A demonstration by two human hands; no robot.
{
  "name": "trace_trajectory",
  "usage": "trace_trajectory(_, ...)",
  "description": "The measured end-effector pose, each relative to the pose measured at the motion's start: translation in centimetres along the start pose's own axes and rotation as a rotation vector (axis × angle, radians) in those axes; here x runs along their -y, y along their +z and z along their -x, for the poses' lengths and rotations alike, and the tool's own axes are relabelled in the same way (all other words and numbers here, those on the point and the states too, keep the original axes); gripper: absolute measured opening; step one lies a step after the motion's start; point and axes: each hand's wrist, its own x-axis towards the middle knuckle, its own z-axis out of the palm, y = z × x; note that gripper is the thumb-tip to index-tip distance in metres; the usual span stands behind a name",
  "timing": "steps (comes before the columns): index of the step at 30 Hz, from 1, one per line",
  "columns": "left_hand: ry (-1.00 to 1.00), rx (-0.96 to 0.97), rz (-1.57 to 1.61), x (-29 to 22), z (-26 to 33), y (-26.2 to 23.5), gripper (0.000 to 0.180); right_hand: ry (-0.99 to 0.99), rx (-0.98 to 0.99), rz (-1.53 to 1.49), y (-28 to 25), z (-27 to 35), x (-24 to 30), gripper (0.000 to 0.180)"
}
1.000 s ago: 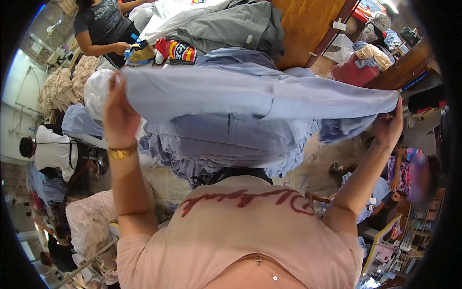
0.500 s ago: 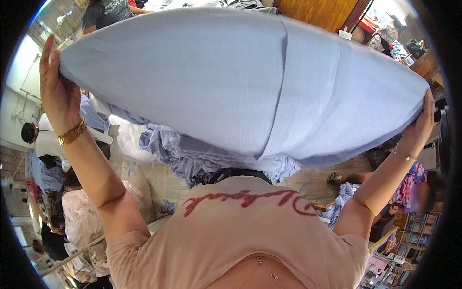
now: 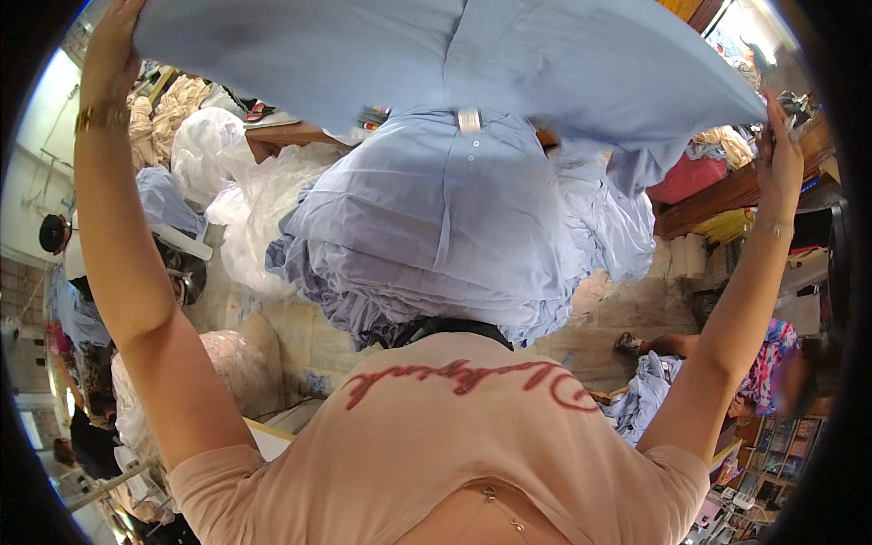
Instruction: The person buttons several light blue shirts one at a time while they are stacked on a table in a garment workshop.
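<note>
Stretched wide between both hands is a light-blue shirt (image 3: 563, 64), with a seam running down its middle and its upper part beyond the top edge. My left hand (image 3: 111, 59) grips its left end; the fingertips are partly cut off. At the right end, my right hand (image 3: 779, 150) pinches the cloth's corner. Below the raised cloth, a pile of light-blue shirts (image 3: 400, 218) lies in front of my body. The top shirt of this pile shows a buttoned front and a small white label (image 3: 469, 121).
White translucent plastic bags (image 3: 241, 195) lie left of the pile. Beige cloth (image 3: 177, 104) is heaped at the far left. A person in a colourful top (image 3: 767, 363) sits at the right beside more blue cloth (image 3: 643, 391). Another plastic-wrapped bundle (image 3: 227, 363) stands near my left arm.
Both arms have moved up and away from me, carrying the shirt toward the top of the view. The pile beneath, with its buttons and label, has come into sight.
</note>
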Motion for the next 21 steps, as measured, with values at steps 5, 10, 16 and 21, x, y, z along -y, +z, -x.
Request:
trace_trajectory(5, -0.17, -0.12, -0.444, 2.9, 9.4, -0.5, 0.043, 0.162, -0.066, 0.304, -0.4, 11.2, -5.6, 0.022)
trace_trajectory(10, -0.364, -0.048, -0.263, 10.0, 26.4, 3.5, 0.029, 0.644, -0.166, 0.126, -2.5, 27.6, -15.7, 0.012)
trace_trajectory(16, -0.776, -0.113, 0.319, 15.4, 38.0, 5.4, 0.025, 0.897, -0.187, 0.031, -2.5, 38.2, -23.3, 0.009)
trace_trajectory(21, -0.794, 0.025, 0.23, 14.4, 38.2, 3.8, 0.02, 0.926, -0.012, 0.17, -4.6, 38.9, -24.0, 0.01)
